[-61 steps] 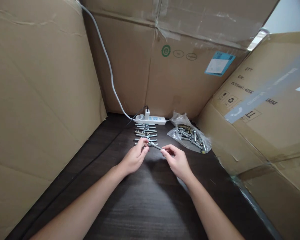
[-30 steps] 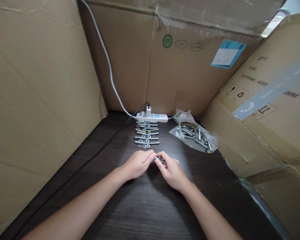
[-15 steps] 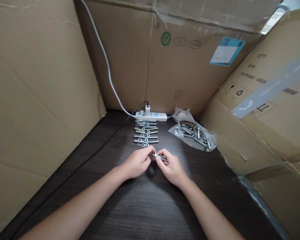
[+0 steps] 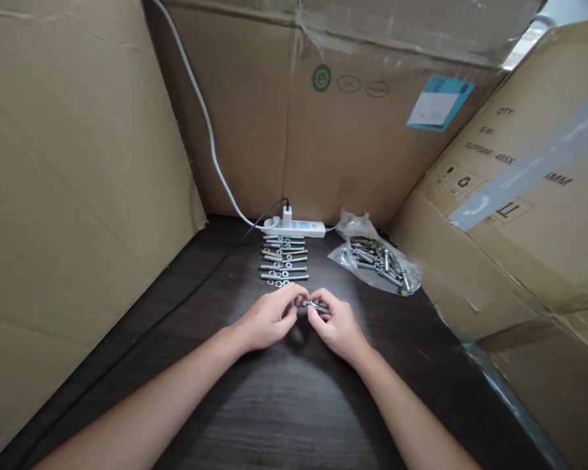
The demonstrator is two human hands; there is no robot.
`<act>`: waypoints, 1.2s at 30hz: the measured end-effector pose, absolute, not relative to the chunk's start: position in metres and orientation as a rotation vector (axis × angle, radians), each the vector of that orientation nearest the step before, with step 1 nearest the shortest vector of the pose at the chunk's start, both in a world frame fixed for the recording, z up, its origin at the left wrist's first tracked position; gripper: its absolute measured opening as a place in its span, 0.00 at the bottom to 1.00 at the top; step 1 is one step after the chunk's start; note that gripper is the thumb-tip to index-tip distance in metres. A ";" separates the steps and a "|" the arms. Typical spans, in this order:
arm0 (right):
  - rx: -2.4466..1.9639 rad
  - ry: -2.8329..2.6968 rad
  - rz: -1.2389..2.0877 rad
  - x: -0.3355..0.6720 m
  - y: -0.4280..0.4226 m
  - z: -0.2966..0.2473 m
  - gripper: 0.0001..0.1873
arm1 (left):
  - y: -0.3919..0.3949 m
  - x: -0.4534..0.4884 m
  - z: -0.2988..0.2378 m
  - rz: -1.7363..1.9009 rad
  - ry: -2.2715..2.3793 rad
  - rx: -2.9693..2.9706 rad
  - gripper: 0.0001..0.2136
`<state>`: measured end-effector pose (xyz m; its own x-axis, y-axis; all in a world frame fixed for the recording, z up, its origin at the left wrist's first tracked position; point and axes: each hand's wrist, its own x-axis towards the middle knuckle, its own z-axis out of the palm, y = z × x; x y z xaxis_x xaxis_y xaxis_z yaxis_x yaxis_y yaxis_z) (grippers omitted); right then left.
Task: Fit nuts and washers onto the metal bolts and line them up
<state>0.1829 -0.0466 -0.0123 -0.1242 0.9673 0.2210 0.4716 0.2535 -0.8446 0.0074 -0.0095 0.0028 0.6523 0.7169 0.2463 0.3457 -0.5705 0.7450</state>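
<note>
Over the dark wooden table point(image 4: 294, 405), my left hand point(image 4: 269, 320) and my right hand point(image 4: 338, 326) meet fingertip to fingertip. Between them they pinch a small silver bolt point(image 4: 313, 305); the right fingers grip its shaft and the left fingers close on its left end. Just beyond the hands lies a neat row of bolts with washers and nuts point(image 4: 283, 261), laid side by side. A clear plastic bag of loose bolts point(image 4: 377, 261) rests to the right of that row.
Cardboard boxes wall the table in: one on the left point(image 4: 78, 196), one at the back point(image 4: 333, 117), one on the right point(image 4: 519, 215). A white power strip point(image 4: 294, 228) with a charger and white cable point(image 4: 200, 111) lies against the back box.
Both hands pulled back from the row of bolts toward me, drawing together around the bolt. Over the last second they stayed nearly still, fingers working at the bolt.
</note>
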 end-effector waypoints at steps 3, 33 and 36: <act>-1.332 -1.729 0.766 0.183 -0.047 -0.012 0.07 | -0.007 0.007 0.000 0.674 0.867 2.172 0.12; -1.393 -1.912 0.562 0.175 -0.057 0.000 0.06 | -0.012 0.020 0.000 0.423 0.928 1.269 0.19; -1.416 -1.868 0.559 0.176 -0.056 -0.001 0.06 | -0.017 0.021 0.003 0.521 0.909 1.343 0.15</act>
